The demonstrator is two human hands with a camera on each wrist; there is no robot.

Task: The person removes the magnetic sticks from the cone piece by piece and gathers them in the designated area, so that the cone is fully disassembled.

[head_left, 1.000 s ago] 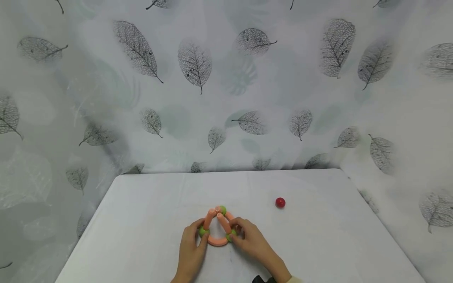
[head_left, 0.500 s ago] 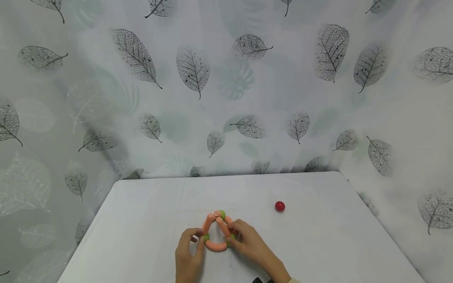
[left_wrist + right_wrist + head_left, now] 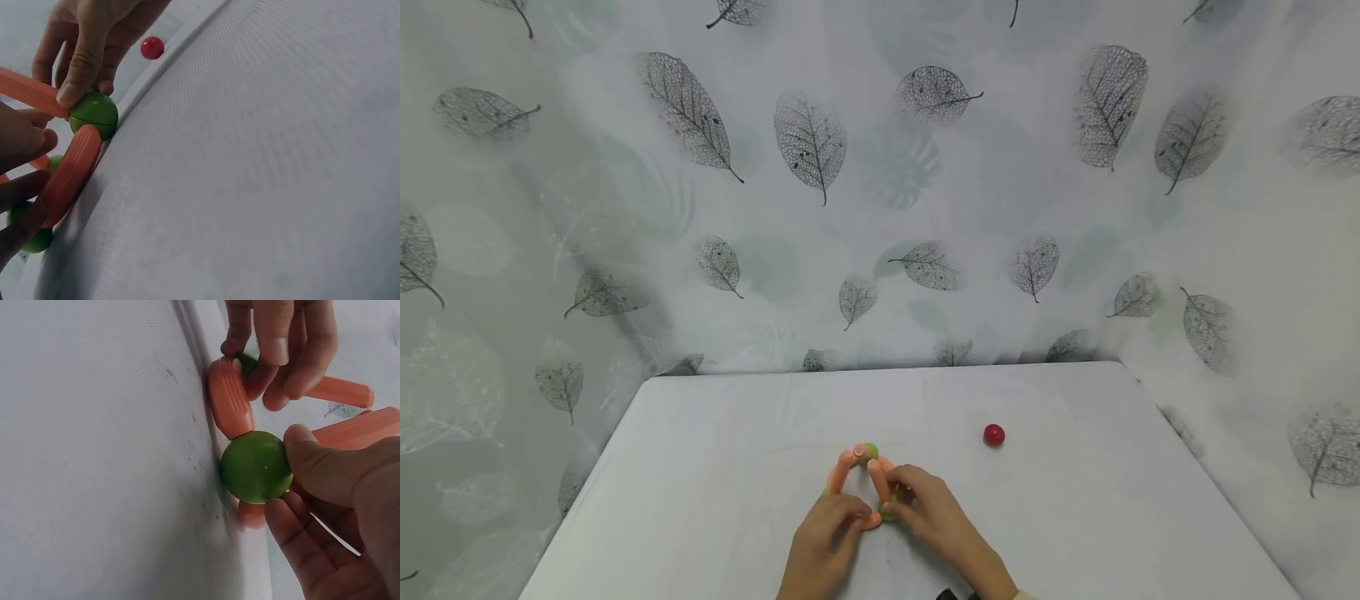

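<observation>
Head view: left hand [image 3: 823,542] and right hand [image 3: 934,512] meet over an orange rod-and-green-ball frame [image 3: 859,479] near the front middle of the white table [image 3: 700,467]; a red ball [image 3: 993,434] lies well apart to the right. Left wrist view: right-hand fingers [image 3: 78,75] pinch a green ball [image 3: 94,115] joined to a ribbed orange curved rod [image 3: 69,175], which the left fingers grasp. Right wrist view: the right thumb [image 3: 325,469] and fingers clasp the green ball [image 3: 256,467]; left fingers [image 3: 275,337] grip the curved rod [image 3: 228,397]
</observation>
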